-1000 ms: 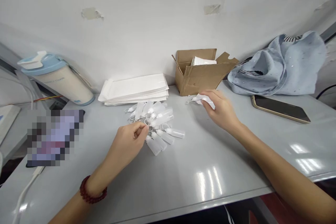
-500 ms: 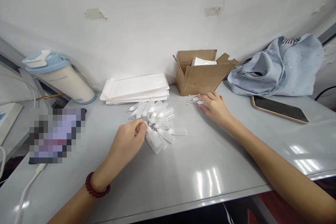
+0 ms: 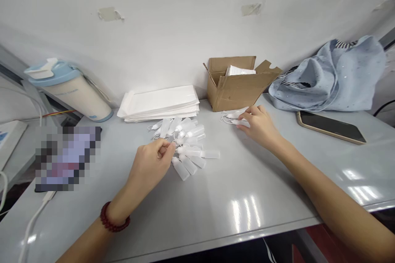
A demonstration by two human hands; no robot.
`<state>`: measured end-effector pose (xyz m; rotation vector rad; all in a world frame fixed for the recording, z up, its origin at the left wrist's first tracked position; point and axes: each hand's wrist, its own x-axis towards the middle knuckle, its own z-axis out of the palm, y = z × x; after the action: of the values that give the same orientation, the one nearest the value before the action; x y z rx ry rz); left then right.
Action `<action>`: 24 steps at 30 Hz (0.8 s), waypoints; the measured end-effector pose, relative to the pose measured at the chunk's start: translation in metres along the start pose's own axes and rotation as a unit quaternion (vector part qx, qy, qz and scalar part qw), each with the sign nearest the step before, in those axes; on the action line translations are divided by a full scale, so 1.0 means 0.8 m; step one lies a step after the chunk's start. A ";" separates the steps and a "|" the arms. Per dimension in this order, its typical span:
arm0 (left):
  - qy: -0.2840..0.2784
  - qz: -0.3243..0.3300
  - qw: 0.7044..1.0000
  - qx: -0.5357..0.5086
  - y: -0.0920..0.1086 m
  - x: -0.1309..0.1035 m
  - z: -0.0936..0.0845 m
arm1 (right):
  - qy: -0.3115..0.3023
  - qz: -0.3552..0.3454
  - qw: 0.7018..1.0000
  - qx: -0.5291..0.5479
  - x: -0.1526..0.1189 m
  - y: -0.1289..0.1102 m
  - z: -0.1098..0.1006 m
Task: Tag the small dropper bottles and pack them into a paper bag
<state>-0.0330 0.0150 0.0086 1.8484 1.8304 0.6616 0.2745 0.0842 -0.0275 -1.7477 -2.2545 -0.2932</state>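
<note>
Several small translucent plastic bottles (image 3: 184, 167) with white tips and thin loops lie in a heap on the grey table. My left hand (image 3: 154, 157), a red bead bracelet at its wrist, is at the heap's left side, thumb and finger pinched on the tip end of one bottle (image 3: 191, 151) that points right. In front of the cardboard box, my right hand (image 3: 257, 125) has its fingers closed on a small bottle (image 3: 242, 123). Another small bottle (image 3: 234, 114) lies just behind that one, partly hidden by the fingers.
A stack of white envelopes (image 3: 163, 100) lies by the wall, left of an open cardboard box (image 3: 233, 92). A blue cloth bag (image 3: 348, 78) and phone (image 3: 333, 126) are at right. At left are a tumbler (image 3: 80, 94), a pixelated device (image 3: 66, 158) and its cable (image 3: 33, 218).
The bottle at my left hand has swung from pointing down and right to pointing right. My right hand has shifted slightly right, and more of the bottles by it shows.
</note>
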 end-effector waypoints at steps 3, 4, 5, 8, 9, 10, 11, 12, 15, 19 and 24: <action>0.007 -0.014 1.000 -0.008 0.001 0.000 0.000 | -0.033 0.013 0.999 -0.008 -0.001 -0.006 -0.003; 0.012 -0.014 1.000 -0.010 0.001 -0.001 -0.001 | -0.046 0.017 0.999 -0.002 -0.001 -0.008 -0.004; 0.018 -0.011 1.000 -0.011 0.001 -0.001 -0.001 | -0.060 0.020 0.998 0.007 -0.002 -0.009 -0.005; 0.032 -0.002 0.999 -0.016 0.001 -0.001 -0.001 | -0.083 0.015 0.995 0.048 -0.002 -0.010 -0.008; 0.035 0.000 0.999 -0.018 0.001 -0.001 -0.001 | -0.080 0.011 0.995 0.066 -0.002 -0.009 -0.010; 0.039 0.001 0.999 -0.020 0.001 -0.001 -0.001 | -0.073 0.007 0.993 0.087 -0.002 -0.010 -0.012; 0.043 0.005 0.999 -0.025 0.001 -0.002 0.000 | -0.064 0.005 0.992 0.112 -0.002 -0.011 -0.015; 0.046 0.009 0.998 -0.030 0.002 -0.002 0.000 | -0.056 0.006 0.989 0.140 -0.003 -0.013 -0.019; 0.053 0.028 0.997 -0.042 0.004 -0.004 0.001 | -0.065 0.033 0.969 0.235 -0.006 -0.025 -0.037; 0.061 0.098 0.993 -0.031 0.008 -0.010 0.004 | -0.163 0.049 0.900 0.401 -0.012 -0.044 -0.064; 0.001 0.171 0.983 -0.072 0.013 -0.020 0.012 | -0.230 0.047 0.822 0.520 -0.020 -0.061 -0.079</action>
<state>-0.0187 -0.0011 0.0071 2.0797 1.4327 0.8890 0.2372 0.0367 0.0272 -1.3194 -1.8919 1.2693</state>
